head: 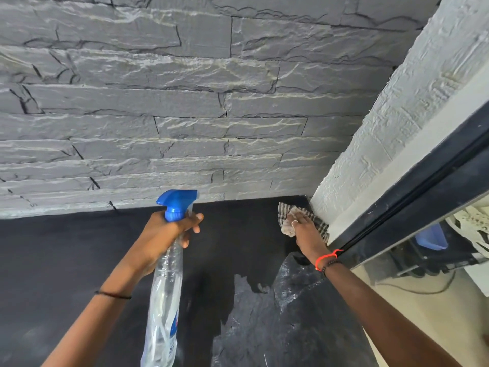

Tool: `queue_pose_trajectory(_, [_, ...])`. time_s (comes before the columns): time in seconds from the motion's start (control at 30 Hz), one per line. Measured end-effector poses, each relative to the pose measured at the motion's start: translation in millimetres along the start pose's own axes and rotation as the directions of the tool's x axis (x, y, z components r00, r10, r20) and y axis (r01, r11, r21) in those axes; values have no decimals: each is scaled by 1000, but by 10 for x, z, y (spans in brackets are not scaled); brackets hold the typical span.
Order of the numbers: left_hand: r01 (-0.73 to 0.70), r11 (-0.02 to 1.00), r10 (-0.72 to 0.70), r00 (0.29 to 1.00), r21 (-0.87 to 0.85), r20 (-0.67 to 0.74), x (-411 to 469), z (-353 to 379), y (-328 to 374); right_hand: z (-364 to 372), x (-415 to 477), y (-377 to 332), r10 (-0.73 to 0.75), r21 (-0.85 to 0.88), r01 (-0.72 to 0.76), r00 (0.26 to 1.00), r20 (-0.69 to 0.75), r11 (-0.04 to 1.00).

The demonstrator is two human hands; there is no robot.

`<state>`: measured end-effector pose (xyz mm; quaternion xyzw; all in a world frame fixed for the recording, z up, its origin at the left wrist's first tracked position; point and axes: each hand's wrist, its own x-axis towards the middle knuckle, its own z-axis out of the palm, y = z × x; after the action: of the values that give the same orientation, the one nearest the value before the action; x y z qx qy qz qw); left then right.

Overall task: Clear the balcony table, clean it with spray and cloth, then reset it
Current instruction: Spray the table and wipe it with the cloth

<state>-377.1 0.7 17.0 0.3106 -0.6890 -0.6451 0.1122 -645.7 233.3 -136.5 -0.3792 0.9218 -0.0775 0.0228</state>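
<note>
Wiping step: right hand [304, 226] presses flat on the cloth [288, 215]; left hand [169, 231] grips the spray bottle [166, 276]. Next, sweep the dry surface [79, 247] leftward.

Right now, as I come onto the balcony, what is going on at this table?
A person is cleaning the black table. The left hand grips a clear spray bottle with a blue trigger by its neck, held above the surface. The right hand presses a checked cloth into the far right corner, where the grey stone wall meets the white pillar. A wet patch shines nearer the person.
</note>
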Motion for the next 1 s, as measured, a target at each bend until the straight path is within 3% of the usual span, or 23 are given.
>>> queue_pose_trajectory(0.13, [12,1000,-12,1000,-24,1,-50,141,2,-128,271,-57,-97,68,92,993,70,993])
queue_pose_trajectory(0.43, [108,993,-108,994,-38,6,-335,488,-223,-237,333,-58,11,30,-15,992,129,999])
queue_pose_trajectory(0.7, [292,956,-290,956,-44,34,-798,828,-488,-169,-252,-19,-67,-4,69,981,182,998])
queue_pose_trajectory(1.0, [384,922,-384,923,52,-5,-1136,1026,-837,-251,-228,-28,-48,7,48,971,233,999])
